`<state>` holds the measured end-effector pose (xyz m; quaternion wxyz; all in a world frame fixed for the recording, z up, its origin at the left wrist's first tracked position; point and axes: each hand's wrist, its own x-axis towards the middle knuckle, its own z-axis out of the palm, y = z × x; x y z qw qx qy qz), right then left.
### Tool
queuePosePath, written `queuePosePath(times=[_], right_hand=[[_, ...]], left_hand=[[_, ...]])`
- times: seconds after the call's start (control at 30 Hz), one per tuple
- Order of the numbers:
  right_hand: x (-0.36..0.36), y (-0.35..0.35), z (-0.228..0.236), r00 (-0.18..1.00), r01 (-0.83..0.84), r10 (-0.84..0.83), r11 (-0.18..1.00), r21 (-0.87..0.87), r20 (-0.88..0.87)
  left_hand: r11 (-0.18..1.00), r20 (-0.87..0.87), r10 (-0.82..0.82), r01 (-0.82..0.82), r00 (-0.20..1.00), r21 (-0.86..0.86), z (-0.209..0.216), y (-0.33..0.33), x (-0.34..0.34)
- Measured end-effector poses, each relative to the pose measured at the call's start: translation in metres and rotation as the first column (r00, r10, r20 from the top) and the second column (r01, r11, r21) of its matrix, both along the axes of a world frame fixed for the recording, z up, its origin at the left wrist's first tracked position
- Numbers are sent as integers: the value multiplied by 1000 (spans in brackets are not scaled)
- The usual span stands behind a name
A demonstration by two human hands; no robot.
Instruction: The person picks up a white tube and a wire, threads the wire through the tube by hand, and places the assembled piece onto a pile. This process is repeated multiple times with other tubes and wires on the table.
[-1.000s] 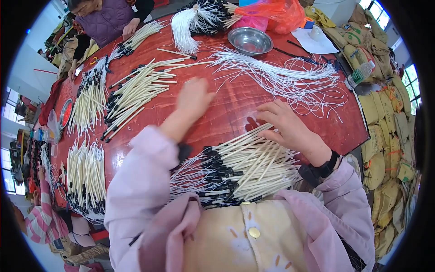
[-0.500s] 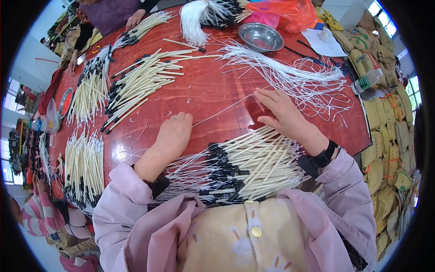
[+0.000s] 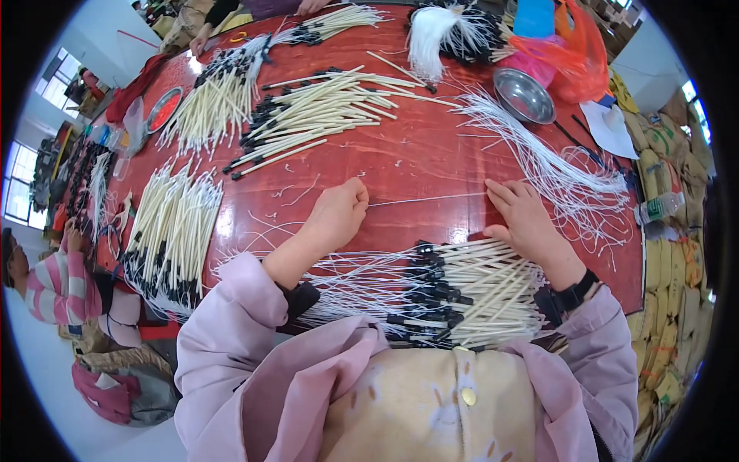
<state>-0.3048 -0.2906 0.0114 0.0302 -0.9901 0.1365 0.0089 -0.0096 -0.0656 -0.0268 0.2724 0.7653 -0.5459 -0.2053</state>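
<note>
A thin white string [image 3: 427,199] stretches almost level between my two hands, just above or on the red tabletop. My left hand [image 3: 339,213] is closed, its fingers curled on the string's left end. At the other end, my right hand [image 3: 531,219] has its fingers stretched out and its thumb apart, the fingertips touching the string. In front of my body lies a pile of pale sticks [image 3: 493,289] with black ends, and white strings [image 3: 358,281] trail from them to the left. Loose white strings [image 3: 539,158] are spread beyond my right hand.
More stick bundles [image 3: 331,108] lie across the red table [image 3: 416,169]. A metal bowl [image 3: 525,96], an orange plastic bag [image 3: 577,54] and a bottle [image 3: 660,208] stand toward the right. Stacked sacks [image 3: 658,308] flank the table; other people's hands [image 3: 312,6] show at the far edge.
The view has shifted, so the table's things appear farther right. The string between my hands now runs nearly level instead of slanting up to the right. My left hand still grips it.
</note>
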Motion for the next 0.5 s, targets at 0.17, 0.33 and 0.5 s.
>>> queuePosePath(times=[0.17, 0.33, 0.5], right_hand=[[-4, -1, 1, 999, -21, 21, 1000, 14, -32], [-5, 6, 6, 1000, 5, -5, 998, 61, -2], [-6, 6, 2, 999, 4, -7, 998, 68, 49]], left_hand=[[992, 83, 103, -108, 991, 66, -2, -4, 19], [952, 498, 304, -248, 812, -178, -5, -21, 76], [972, 602, 209, -97, 770, -214, -19, -26, 113]])
